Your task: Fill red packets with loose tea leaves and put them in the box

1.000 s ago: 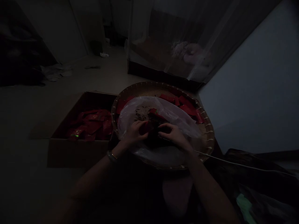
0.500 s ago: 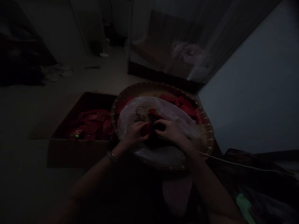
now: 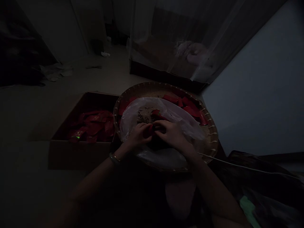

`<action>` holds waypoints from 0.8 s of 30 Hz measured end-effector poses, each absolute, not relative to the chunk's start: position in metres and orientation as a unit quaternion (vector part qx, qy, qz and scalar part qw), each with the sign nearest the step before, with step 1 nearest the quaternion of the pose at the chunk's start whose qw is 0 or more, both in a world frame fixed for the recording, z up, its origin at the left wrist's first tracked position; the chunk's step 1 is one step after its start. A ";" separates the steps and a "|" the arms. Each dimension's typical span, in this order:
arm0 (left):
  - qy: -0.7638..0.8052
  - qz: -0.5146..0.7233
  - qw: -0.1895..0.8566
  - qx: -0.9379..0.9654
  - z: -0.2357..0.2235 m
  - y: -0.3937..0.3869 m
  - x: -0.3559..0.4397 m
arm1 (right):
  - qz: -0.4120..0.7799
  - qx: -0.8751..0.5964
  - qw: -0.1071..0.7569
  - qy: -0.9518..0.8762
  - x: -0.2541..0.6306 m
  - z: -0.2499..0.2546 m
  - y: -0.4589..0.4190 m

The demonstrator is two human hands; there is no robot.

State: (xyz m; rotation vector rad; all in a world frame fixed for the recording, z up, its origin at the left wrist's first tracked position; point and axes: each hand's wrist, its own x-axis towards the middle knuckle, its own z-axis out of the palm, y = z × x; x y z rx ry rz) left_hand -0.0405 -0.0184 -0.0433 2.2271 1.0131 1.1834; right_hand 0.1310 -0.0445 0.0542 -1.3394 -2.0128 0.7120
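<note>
Red packet (image 3: pixel 152 129) between both hands' fingers (image 3: pixel 144 127)

Dim room. Open cardboard box (image 3: pixel 80 148) on the floor, just left of the woven tray (image 3: pixel 209 126), part-filled with red packets (image 3: pixel 91 126); more red packets (image 3: pixel 190 109) lie along the tray's far rim. Beyond the tray, a sheer curtain (image 3: pixel 180 41) hangs over a dark low frame; pale scraps (image 3: pixel 57 69) litter the far floor, and a white cord (image 3: pixel 249 169) runs off right.
</note>
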 end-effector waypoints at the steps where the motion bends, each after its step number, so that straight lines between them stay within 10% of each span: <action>1: 0.365 0.425 0.211 0.801 -0.043 -0.019 -0.040 | 0.289 -0.498 0.327 -0.749 0.131 0.054 -0.044; 7: 0.384 0.448 0.236 0.772 -0.040 -0.018 -0.043 | 0.268 -0.543 0.371 -0.704 0.152 0.039 -0.027; 24: 0.354 0.496 0.243 0.755 -0.036 -0.021 -0.050 | 0.153 -0.608 -0.037 -0.778 0.142 -0.027 0.010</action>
